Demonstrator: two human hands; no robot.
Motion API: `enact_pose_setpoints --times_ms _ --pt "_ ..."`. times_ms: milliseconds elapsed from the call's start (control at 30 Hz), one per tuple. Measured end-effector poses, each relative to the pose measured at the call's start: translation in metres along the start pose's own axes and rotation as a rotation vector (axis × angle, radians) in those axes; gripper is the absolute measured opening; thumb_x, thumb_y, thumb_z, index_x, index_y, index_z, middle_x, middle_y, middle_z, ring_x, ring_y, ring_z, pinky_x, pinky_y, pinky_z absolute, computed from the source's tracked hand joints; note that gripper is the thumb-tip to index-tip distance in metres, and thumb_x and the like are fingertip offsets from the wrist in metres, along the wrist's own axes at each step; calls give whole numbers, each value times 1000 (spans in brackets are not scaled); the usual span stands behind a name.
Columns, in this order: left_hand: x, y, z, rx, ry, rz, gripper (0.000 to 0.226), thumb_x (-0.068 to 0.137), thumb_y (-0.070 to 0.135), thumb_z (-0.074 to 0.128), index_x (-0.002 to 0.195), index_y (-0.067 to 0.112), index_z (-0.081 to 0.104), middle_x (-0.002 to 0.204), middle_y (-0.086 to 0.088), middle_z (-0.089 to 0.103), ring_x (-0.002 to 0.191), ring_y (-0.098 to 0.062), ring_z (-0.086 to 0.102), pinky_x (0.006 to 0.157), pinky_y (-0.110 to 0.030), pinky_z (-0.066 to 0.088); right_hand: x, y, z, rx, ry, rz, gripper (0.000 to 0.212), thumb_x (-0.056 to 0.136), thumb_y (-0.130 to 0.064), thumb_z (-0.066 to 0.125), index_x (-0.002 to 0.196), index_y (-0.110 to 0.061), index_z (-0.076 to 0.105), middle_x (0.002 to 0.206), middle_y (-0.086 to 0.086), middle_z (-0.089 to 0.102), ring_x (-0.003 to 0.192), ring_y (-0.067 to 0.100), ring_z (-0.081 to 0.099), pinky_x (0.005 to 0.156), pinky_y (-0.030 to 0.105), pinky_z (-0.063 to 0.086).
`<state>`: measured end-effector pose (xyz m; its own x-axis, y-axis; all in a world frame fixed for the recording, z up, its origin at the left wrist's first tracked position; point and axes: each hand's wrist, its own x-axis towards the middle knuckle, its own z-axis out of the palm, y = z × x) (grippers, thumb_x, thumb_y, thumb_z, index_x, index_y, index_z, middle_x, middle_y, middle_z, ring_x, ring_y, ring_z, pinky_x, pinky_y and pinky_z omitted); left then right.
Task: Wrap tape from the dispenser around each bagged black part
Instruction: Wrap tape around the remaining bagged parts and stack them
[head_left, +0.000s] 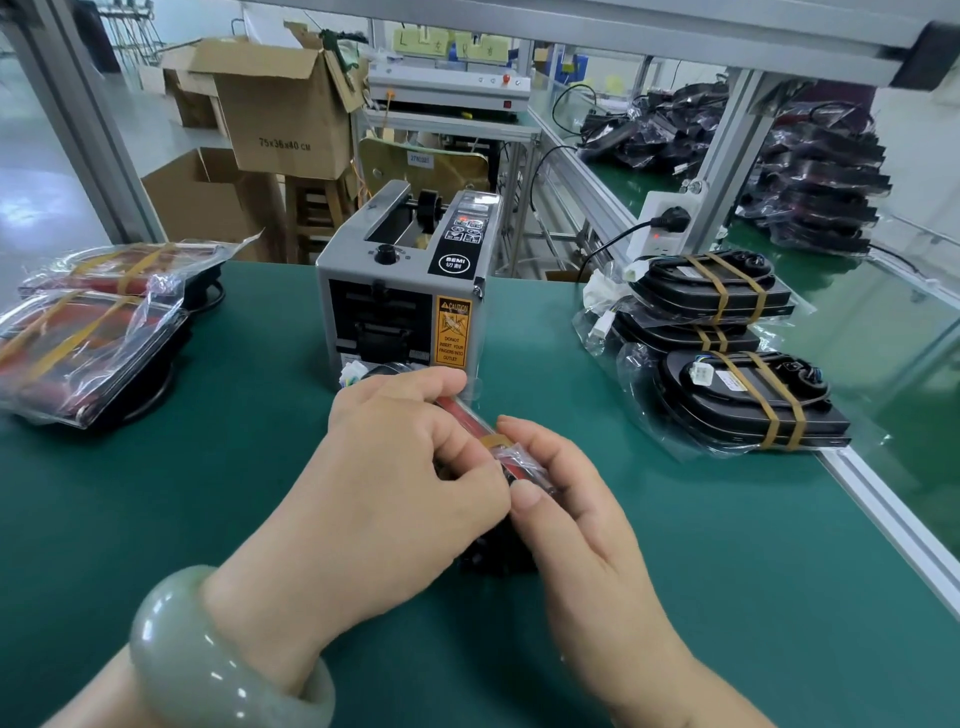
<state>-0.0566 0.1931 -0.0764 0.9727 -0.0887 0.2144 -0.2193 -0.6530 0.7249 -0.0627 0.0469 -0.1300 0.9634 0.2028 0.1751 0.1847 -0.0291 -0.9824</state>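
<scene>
Both hands hold one bagged black part (498, 551) on edge in front of the grey tape dispenser (405, 291). My left hand (395, 467) grips its upper edge, where a red strip shows through the clear bag. My right hand (571, 514) pinches the bag beside a brown tape band (496, 440) that crosses that edge. Most of the part is hidden behind my hands. A stack of bagged parts with brown tape bands (727, 353) lies to the right. Two more banded bags, red side up (93, 332), lie to the left.
The green mat (260, 493) covers the bench, with an aluminium rail (893, 525) along its right edge. A power socket with a black plug (667, 221) sits behind the right stack. Piles of bagged parts (810, 171) lie on the far bench. Cardboard boxes (280, 114) stand behind.
</scene>
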Motion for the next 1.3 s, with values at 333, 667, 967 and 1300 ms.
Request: enact_pose_setpoints --times_ms 333,667,967,1300 --pt "0 -6 8 10 160 36 20 66 46 60 83 36 62 108 36 50 121 5 36 80 10 20 2 3 7 -1 73 36 44 67 -50 47 109 -40 58 105 -9 70 97 12 65 88 43 52" --pt "15 -14 11 17 129 123 8 79 54 56 83 59 61 105 36 50 109 3 27 90 -8 22 2 1 -7 170 -6 21 47 64 -37 53 110 -31 63 112 3 68 102 25 63 85 51 53" --pt "35 -8 -14 361 -210 281 58 42 89 42 92 62 55 104 33 40 101 -2 24 90 -22 23 1 14 -15 -585 -67 -48 79 57 -49 74 118 -59 24 116 -44 43 103 -11 53 80 9 44" --pt "60 3 -15 335 -477 352 38 60 61 76 79 35 56 85 12 58 85 -1 50 70 -14 41 4 11 -25 -578 -76 -43 94 47 -62 77 119 -66 16 118 -39 47 109 -16 50 87 7 41"
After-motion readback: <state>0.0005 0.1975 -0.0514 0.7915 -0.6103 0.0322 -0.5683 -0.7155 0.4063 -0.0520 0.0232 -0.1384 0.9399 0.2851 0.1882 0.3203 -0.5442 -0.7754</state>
